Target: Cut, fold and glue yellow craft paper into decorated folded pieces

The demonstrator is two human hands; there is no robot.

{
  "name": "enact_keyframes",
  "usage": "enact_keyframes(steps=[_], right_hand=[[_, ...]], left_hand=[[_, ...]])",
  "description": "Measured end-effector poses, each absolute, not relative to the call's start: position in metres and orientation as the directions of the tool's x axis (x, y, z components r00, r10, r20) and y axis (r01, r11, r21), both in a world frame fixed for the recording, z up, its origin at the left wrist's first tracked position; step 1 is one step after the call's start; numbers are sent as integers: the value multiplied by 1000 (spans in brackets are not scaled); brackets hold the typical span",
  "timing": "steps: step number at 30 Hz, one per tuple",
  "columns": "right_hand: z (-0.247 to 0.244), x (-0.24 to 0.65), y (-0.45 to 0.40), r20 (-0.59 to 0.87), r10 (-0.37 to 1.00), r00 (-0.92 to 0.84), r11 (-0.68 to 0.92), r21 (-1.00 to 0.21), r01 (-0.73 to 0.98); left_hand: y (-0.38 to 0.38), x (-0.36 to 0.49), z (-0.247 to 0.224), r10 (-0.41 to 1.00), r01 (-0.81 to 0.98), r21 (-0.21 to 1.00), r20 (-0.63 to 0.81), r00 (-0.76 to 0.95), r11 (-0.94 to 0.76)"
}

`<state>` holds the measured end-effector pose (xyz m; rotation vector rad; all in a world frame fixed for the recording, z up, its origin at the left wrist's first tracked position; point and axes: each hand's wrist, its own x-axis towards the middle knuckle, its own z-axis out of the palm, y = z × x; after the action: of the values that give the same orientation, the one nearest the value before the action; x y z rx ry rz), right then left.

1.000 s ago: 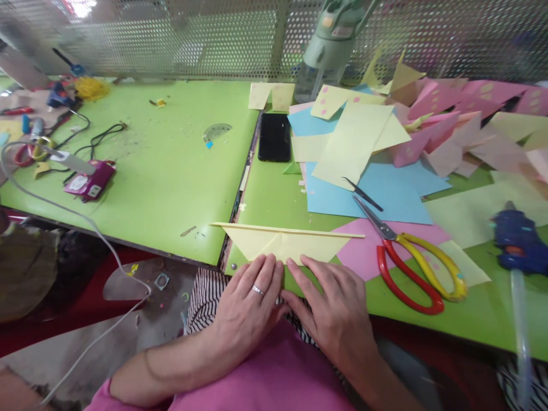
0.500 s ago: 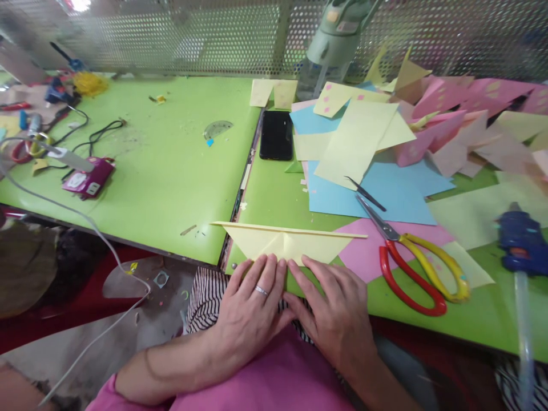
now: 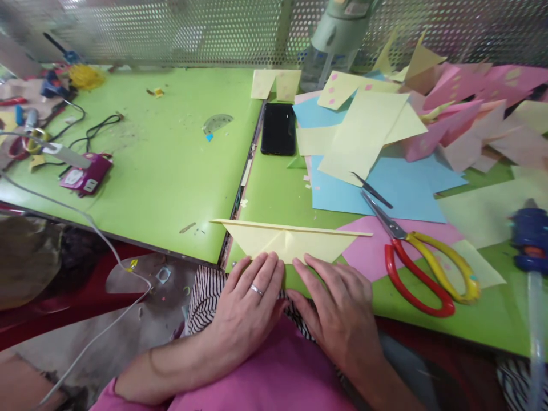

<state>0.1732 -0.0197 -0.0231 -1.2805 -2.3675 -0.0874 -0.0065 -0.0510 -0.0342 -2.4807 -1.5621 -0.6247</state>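
Observation:
A folded sheet of pale yellow paper [image 3: 291,240] lies at the table's near edge, with a narrow folded strip along its far side and creases at its middle. My left hand [image 3: 250,302], wearing a ring, rests flat with its fingertips on the paper's near edge. Beside it, my right hand [image 3: 338,302] lies with fingers stretched out, its fingertips touching the same edge further right. Both hands are open, palms down. To the right are scissors [image 3: 422,262] with one red and one yellow handle, blades slightly apart, and black tweezers [image 3: 371,190].
Blue paper [image 3: 411,200], pink paper [image 3: 368,251] and several folded pieces cover the right side. A phone [image 3: 278,130] and a water bottle [image 3: 334,45] stand further back. A blue glue gun [image 3: 531,234] is far right; a purple power adapter [image 3: 88,174] with cables is left.
My right hand has slid slightly right, widening the gap between my hands along the paper's edge. The view has shifted slightly; the folded paper stays in place.

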Motion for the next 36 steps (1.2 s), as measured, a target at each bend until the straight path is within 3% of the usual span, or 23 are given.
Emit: enact_keyframes(steps=[12, 19, 28, 36], right_hand=[[-22, 172, -20, 410, 782, -469, 568, -158, 808], [-24, 174, -24, 449, 774, -447, 567, -177, 804], [-16, 199, -28, 499, 740, -452, 535, -29, 844], [-13, 167, -6, 405, 714, -571, 675, -182, 715]], left_hand=[[-48, -4, -32, 840, 897, 78, 394, 373, -435], [-49, -3, -32, 843, 901, 1, 353, 406, -434], [-49, -3, -31, 840, 898, -28, 341, 422, -439], [-49, -2, -36, 834, 903, -16, 377, 403, -429]])
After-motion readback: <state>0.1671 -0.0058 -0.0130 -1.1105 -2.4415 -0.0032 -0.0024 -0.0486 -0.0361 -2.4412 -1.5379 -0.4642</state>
